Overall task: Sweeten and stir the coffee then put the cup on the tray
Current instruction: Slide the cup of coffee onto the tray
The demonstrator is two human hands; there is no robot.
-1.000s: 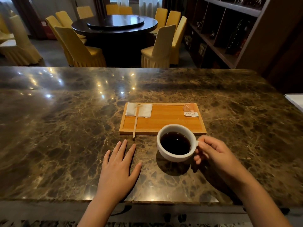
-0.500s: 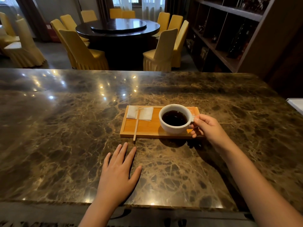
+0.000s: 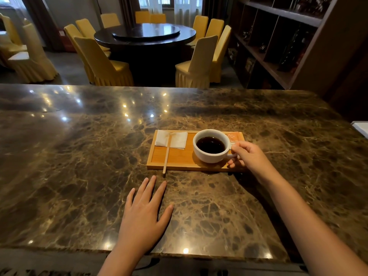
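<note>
Currently: white cup (image 3: 211, 145) of dark coffee sits at right end of wooden tray (image 3: 180, 158), right hand (image 3: 250, 156) pinching its handle. Left hand (image 3: 144, 214) flat, fingers spread, near the table's (image 3: 79, 166) front edge.

Left hand (image 3: 144, 214): laid flat, palm down, on the bench (image 3: 79, 166); four fingers are extended forward and slightly spread, the thumb is splayed to the right. Nothing is held. The bare left forearm is seen rising from the lower frame edge, wrist straight.

Right hand (image 3: 250, 156): reached forward and to the left, with the grip closed on the handle of the cup (image 3: 211, 146); thumb is set on top, curled fingers are tucked beneath. The bare right forearm is extended diagonally from the lower right corner, wrist slightly bent.
</note>
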